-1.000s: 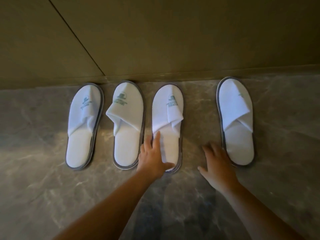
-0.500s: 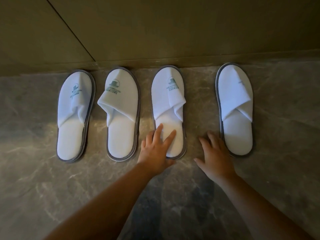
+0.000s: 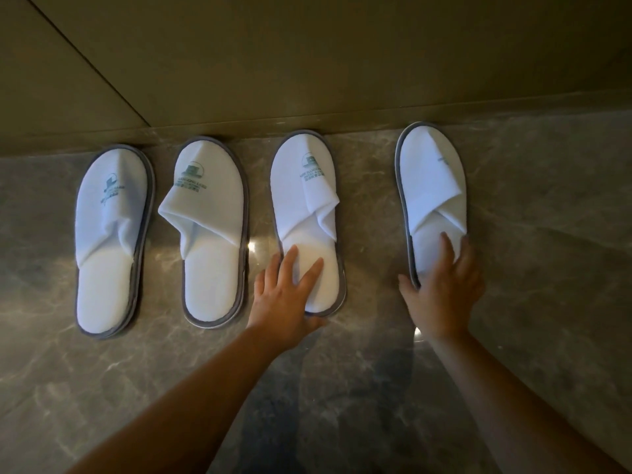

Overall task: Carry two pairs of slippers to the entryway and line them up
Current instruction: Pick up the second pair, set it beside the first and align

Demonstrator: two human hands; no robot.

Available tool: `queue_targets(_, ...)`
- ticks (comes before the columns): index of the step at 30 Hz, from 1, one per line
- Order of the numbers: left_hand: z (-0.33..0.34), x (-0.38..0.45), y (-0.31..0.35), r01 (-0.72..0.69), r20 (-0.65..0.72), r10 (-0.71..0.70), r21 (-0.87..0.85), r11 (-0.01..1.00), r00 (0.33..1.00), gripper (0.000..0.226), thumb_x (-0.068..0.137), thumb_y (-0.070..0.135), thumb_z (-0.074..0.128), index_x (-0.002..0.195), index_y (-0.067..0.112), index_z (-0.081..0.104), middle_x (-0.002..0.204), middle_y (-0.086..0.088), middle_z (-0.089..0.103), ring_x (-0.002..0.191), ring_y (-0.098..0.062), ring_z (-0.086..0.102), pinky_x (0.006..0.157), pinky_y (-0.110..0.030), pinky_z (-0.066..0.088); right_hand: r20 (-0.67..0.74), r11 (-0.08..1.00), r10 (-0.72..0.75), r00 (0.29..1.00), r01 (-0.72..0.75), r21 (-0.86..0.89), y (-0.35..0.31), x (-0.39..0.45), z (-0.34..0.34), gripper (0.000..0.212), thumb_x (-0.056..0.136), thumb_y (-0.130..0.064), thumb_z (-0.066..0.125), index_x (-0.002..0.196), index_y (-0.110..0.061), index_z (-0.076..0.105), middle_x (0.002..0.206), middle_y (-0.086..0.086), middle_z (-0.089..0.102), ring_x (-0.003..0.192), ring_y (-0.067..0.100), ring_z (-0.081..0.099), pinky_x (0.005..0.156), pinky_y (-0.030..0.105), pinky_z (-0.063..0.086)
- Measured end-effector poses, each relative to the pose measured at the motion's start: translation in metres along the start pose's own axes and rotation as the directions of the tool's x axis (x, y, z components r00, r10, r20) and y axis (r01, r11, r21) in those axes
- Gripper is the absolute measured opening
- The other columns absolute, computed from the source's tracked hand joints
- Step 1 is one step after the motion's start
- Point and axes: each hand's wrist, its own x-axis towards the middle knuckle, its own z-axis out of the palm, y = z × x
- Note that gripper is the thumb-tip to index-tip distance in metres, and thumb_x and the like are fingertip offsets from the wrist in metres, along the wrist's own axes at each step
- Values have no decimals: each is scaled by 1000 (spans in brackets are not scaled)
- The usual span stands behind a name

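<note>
Four white slippers lie toes-first against the wall base (image 3: 376,121) on the marble floor (image 3: 102,388): first slipper (image 3: 109,241), second slipper (image 3: 212,234), third slipper (image 3: 307,213) and, set apart, fourth slipper (image 3: 431,186). The left hand (image 3: 287,295) lies flat on the third slipper's heel, fingers spread. The right hand (image 3: 444,289) covers the fourth slipper's heel, fingers spread, thumb outside its left rim.
</note>
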Motion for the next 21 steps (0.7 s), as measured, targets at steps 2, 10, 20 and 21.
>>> queue_targets(2,-2,1,2,-16,-7,16,0,1000,1000,91,72,58,56,140,34,-1,155,-4,-11,141,-31,-11,114,-50,2,59,994,105,993,-105,9,9,7,1,91,67,-31,74,137,-12,18,145,26,23,130,43,26,104,57,31)
queue_targets(10,-8,4,7,-58,14,58,-14,998,998,89,75,54,54,141,32,-2,156,-2,-10,142,-28,-11,115,-46,5,159,980,173,972,-187,74,17,19,3,95,63,-35,76,135,-12,18,138,25,31,123,42,32,100,51,34)
queue_targets(20,-9,5,6,-60,34,60,9,998,998,88,75,56,53,141,33,-1,156,-2,-10,142,-28,-11,115,-47,7,170,994,41,985,-57,91,6,-1,13,103,56,-34,80,136,-11,19,137,25,32,121,41,32,98,51,31)
queue_targets(21,-9,5,6,-59,34,59,6,998,998,88,75,57,53,141,33,-1,156,-2,-10,142,-28,-11,115,-46,6,171,995,38,985,-54,89,5,-1,14,103,56,-34,80,136,-10,19,137,25,32,121,41,32,98,50,31)
